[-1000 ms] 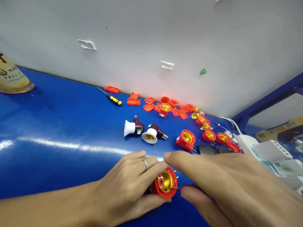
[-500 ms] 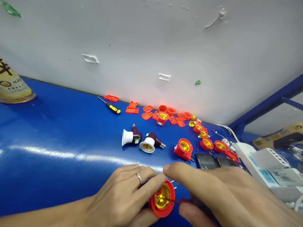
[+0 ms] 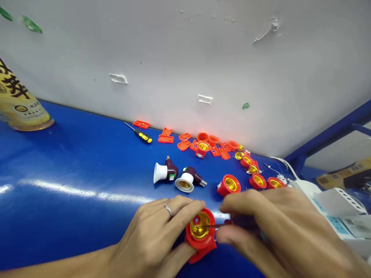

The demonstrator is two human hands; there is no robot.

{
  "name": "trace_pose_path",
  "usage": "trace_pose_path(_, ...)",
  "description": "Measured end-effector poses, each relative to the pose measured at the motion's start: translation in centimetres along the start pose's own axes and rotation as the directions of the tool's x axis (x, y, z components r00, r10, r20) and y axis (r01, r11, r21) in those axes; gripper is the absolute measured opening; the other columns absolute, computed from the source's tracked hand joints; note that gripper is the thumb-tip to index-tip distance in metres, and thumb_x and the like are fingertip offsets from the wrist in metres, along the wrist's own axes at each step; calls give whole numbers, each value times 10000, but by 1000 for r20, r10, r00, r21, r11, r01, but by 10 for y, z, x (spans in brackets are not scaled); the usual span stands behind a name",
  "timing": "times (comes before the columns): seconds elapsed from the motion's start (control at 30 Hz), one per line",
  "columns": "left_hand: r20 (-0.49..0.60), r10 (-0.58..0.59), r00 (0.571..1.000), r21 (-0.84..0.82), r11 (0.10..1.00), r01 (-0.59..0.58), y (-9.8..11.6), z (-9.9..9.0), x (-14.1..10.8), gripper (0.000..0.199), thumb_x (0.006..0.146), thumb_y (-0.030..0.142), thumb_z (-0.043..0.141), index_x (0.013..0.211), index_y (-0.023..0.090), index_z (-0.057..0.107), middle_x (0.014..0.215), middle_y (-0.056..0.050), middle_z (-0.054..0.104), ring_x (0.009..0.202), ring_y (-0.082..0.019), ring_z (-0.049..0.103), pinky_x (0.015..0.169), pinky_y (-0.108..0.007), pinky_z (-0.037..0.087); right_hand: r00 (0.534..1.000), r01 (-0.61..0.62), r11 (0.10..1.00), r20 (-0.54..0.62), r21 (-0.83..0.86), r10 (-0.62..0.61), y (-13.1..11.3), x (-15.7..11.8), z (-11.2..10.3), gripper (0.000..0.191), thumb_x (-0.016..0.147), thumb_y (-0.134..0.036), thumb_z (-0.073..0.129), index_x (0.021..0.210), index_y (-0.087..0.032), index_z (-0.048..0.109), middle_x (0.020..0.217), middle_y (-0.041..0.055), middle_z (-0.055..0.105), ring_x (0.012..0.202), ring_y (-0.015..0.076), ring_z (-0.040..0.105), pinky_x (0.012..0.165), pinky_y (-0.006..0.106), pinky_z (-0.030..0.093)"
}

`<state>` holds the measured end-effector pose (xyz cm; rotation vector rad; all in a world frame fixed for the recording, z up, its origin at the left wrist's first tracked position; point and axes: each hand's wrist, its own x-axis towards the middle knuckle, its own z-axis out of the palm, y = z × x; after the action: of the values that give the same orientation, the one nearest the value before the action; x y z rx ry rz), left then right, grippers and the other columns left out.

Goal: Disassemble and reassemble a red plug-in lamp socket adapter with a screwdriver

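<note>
Red socket (image 3: 203, 244) is clamped in the left hand's (image 3: 147, 231) fingers, just over the desk (image 3: 87, 216); its lower body now shows beneath the rim, unlike half a second ago, and its gold shell (image 3: 204, 220) looks accessible. That shell holds the tip of the screwdriver (image 3: 216, 226), gripped in the right hand's (image 3: 284, 224) fingers. Beyond lie two white-and-maroon sockets (image 3: 160, 172).
</note>
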<state>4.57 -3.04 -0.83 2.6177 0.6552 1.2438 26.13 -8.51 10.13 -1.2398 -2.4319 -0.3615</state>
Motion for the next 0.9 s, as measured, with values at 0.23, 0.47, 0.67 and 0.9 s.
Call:
trace_pose_path(0.23, 49, -194, 980, 48, 980, 191, -9, 8, 2, 238, 1032, 227, 568, 1264, 230, 620, 767, 40, 746, 557, -158, 689, 523, -250, 494, 997, -34, 998, 64, 45, 31, 16, 3, 20, 129, 1128, -260, 383, 1186, -249, 499, 849, -53, 762, 620, 168, 725, 529, 311, 482)
trace_pose_path(0.47, 173, -302, 938, 176, 946, 272, -10, 6, 10, 308, 834, 178, 753, 1128, 247, 698, 533, 112, 539, 403, -149, 549, 460, -243, 358, 997, -68, 988, 29, 140, 65, 30, 6, 28, 92, 1098, -228, 455, 1164, -237, 518, 869, -56, 758, 685, 133, 737, 603, 272, 455)
trace_pose_path(0.67, 182, -101, 978, 266, 963, 50, -14, 5, 6, 223, 888, 129, 599, 1091, 221, 589, 650, 51, 697, 493, -218, 650, 504, -318, 393, 997, -12, 993, 77, 118, 3, 29, 6, 27, 120, 1115, -244, 412, 1143, -241, 529, 879, -39, 761, 606, 146, 682, 553, 299, 428)
trace_pose_path(0.9, 176, -34, 984, 247, 969, -11, -15, 6, 5, 236, 966, 108, 473, 1168, 217, 528, 688, 59, 715, 495, -216, 652, 516, -353, 421, 999, 21, 991, -30, 134, -18, 28, 5, 34, 111, 1099, -192, 447, 1102, -241, 546, 879, -29, 778, 648, 131, 720, 589, 264, 461)
